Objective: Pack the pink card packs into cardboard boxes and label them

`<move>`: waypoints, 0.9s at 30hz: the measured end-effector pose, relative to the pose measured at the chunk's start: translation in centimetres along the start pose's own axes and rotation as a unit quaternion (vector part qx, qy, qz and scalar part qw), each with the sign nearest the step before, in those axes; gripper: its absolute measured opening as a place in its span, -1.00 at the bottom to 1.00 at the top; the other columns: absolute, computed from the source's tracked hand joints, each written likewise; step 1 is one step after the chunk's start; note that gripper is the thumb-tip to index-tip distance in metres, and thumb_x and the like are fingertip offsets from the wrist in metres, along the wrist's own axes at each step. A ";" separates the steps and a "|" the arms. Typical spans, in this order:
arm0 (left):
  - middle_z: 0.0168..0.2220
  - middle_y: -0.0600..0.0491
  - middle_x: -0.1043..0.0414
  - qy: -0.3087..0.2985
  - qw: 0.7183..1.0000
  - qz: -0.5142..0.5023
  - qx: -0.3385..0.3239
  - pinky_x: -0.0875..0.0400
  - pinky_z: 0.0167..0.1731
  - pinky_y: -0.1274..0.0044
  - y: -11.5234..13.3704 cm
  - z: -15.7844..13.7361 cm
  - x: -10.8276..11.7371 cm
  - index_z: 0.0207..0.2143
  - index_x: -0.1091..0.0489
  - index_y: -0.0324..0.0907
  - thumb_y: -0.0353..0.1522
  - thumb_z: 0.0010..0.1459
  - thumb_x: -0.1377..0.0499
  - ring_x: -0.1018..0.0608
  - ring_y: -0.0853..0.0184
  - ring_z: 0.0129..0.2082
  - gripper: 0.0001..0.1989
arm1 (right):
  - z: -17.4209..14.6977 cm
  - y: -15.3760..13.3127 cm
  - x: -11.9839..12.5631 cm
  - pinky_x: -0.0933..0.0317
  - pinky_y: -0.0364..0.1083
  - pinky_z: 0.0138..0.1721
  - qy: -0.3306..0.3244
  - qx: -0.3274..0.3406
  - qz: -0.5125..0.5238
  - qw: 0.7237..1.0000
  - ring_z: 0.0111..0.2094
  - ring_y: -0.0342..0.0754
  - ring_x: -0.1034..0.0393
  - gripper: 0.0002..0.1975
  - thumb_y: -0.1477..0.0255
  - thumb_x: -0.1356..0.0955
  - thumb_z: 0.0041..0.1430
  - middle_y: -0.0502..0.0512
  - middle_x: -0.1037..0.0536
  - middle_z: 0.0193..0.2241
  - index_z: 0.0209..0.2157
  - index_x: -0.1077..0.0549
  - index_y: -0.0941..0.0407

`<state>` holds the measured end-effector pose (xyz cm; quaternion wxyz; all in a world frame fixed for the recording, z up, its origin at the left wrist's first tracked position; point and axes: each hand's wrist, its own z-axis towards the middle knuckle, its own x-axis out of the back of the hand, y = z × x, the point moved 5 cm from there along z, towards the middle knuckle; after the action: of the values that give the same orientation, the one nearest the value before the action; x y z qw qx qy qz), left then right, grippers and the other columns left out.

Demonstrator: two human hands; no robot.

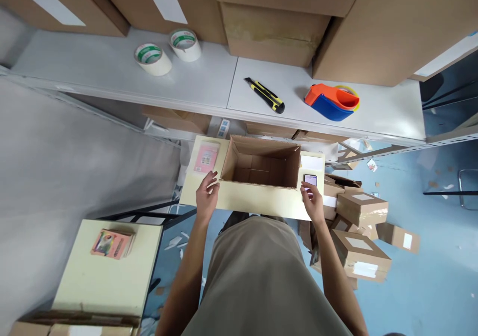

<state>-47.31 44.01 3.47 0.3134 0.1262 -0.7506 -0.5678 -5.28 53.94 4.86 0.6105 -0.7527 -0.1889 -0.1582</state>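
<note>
The left hand [206,196] and right hand [313,203] are apart, fingers [209,178] loosely bent.

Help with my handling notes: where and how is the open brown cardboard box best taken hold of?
I'd likely grip the open brown cardboard box by its two short end walls, left hand from the left, right hand from the right: it stands mouth up, long sides running crosswise between the hands.

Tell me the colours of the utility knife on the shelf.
The utility knife is black and yellow, seen best in the head view.
</note>
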 end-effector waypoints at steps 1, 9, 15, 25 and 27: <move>0.24 -0.20 -0.57 0.007 1.000 0.000 -0.013 -0.61 0.13 0.21 1.0 -0.4 0.0 0.31 -0.44 -0.13 -0.20 0.27 -0.27 -0.66 0.09 0.12 -0.42 | 0.1 -0.7 0.4 -0.39 -0.01 -0.32 0.002 0.006 0.005 1.000 -0.28 0.01 -0.46 -0.49 -0.05 -0.35 0.36 0.30 -0.65 0.05 0.00 -0.57 0.09; 0.25 -0.20 -0.56 0.052 0.998 0.009 -0.046 -0.55 0.22 0.29 6.2 -2.4 -1.9 0.28 -0.46 -0.14 -0.05 0.40 -0.25 -0.60 0.08 0.26 -0.47 | 0.6 -5.0 0.8 -0.35 -0.04 -0.29 -0.013 0.032 0.024 0.999 -0.24 0.01 -0.49 -0.58 -0.02 -0.42 0.34 0.19 -0.66 -0.08 -0.11 -0.56 0.06; 0.19 -0.17 -0.60 0.112 0.993 0.027 -0.015 -0.61 0.14 0.33 5.4 -2.8 -2.9 0.19 -0.52 -0.15 -0.07 0.32 -0.31 -0.66 0.14 0.13 -0.49 | 1.0 -4.4 0.2 -0.32 -0.05 -0.32 -0.045 0.018 0.037 0.998 -0.27 0.00 -0.47 -0.57 -0.05 -0.45 0.28 0.16 -0.64 -0.14 -0.19 -0.51 0.06; -0.02 -0.10 -0.66 0.097 0.995 0.020 0.016 -0.64 0.08 0.30 4.7 -2.5 -2.3 0.17 -0.51 -0.18 -0.22 0.19 -0.36 -0.70 0.16 0.01 -0.48 | -0.1 -5.1 0.2 -0.32 -0.03 -0.29 -0.030 0.017 0.011 0.999 -0.28 0.01 -0.48 -0.61 0.00 -0.45 0.31 0.15 -0.65 -0.18 -0.20 -0.51 0.06; -0.01 -0.09 -0.66 0.061 0.998 0.021 0.014 -0.65 0.06 0.30 5.1 -2.0 -1.9 0.19 -0.50 -0.17 -0.20 0.19 -0.37 -0.70 0.17 -0.01 -0.46 | -0.6 -5.8 0.1 -0.33 -0.02 -0.29 -0.002 0.022 -0.016 1.000 -0.30 0.02 -0.49 -0.62 0.01 -0.44 0.32 0.14 -0.65 -0.23 -0.20 -0.52 0.06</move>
<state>-43.81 45.16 7.87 0.3686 0.1487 -0.7403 -0.5421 -7.94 54.41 10.01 0.6236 -0.7365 -0.2058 -0.1623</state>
